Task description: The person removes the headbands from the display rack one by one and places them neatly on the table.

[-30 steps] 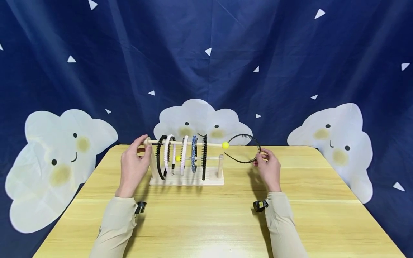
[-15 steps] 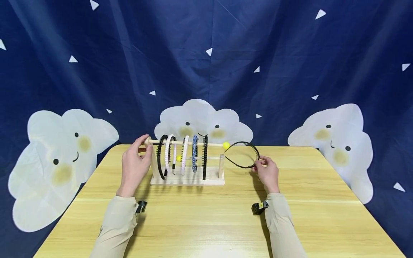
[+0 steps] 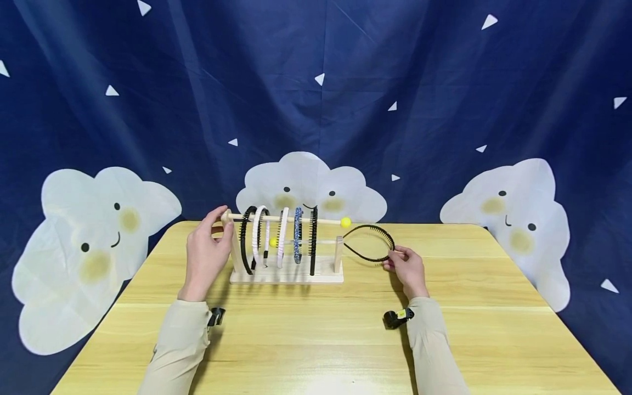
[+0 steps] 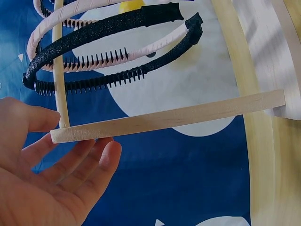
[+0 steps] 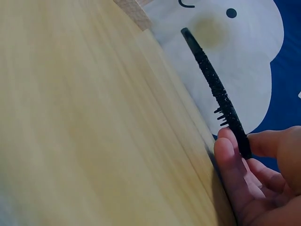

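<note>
Evidently, the wooden rack (image 3: 286, 278) is steadied by the left hand (image 3: 207, 255), its upright (image 4: 169, 116) pinched at the top, probably against tipping. Well apart, a black headband (image 5: 216, 84) is pinched at its curve by the right hand (image 3: 407, 269), so its ends are left free toward the rack. Between the hands, other headbands (image 3: 313, 241) are hung along the rod (image 3: 328, 221), likely spaced for access.
</note>
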`<state>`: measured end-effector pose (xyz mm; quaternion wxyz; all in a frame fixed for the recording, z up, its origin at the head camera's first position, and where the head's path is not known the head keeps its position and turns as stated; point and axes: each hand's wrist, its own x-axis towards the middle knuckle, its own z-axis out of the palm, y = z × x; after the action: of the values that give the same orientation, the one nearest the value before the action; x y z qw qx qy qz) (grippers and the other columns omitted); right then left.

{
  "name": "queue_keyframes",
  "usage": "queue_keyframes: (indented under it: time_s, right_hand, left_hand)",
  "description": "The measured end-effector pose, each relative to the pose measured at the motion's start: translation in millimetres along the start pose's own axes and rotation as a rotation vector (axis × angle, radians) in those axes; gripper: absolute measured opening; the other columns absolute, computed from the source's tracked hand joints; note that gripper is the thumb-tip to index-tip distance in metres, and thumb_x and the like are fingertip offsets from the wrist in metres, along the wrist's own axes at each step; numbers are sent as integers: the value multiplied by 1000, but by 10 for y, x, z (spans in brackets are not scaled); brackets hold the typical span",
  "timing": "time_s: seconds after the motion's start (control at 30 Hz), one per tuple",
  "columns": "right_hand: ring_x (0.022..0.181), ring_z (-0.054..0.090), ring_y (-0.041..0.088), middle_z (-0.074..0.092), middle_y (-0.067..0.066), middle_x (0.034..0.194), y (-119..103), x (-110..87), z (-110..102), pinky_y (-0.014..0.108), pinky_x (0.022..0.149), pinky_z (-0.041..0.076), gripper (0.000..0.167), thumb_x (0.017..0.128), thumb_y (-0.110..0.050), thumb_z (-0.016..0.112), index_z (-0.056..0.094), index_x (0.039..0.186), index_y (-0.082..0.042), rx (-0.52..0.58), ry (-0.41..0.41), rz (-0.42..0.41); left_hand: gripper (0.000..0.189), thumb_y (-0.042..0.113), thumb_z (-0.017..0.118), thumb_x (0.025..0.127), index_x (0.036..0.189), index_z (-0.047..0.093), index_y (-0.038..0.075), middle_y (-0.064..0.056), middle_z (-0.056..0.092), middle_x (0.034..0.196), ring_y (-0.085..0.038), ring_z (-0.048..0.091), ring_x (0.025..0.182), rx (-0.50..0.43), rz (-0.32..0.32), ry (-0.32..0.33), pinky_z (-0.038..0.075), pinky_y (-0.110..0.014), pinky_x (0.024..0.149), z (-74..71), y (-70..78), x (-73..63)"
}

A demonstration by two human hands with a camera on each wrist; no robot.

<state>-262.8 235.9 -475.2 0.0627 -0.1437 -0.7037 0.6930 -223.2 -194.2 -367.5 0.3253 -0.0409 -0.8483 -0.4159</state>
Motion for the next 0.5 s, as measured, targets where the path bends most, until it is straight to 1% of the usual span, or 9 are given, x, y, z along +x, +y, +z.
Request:
queue_keyframes:
  time_s: [0.1,0.3,0.5]
  right_hand:
    - [68,70,6,66,12,104,24,8,-5,19,68,60,48,103,-7,57,43,145,11,-7,1,5]
    - [68,70,6,66,9,100,47,25,-3,19,68,60,46,103,-7,58,45,143,12,-18,3,-6]
    - [67,70,5,66,10,100,51,17,0,19,68,60,45,103,-6,58,45,142,13,-41,-1,-5]
  left_hand:
    - [37,12,63,100,137,64,5,-18,70,127,-35,73,98,4,2,0,41,4,67,0,-1,1]
    - [38,13,63,101,138,63,5,-18,69,128,-35,73,99,9,4,0,41,4,67,-2,-4,3]
    - [38,13,63,100,137,64,5,-18,70,127,-35,73,99,13,2,2,40,4,67,-2,1,-2]
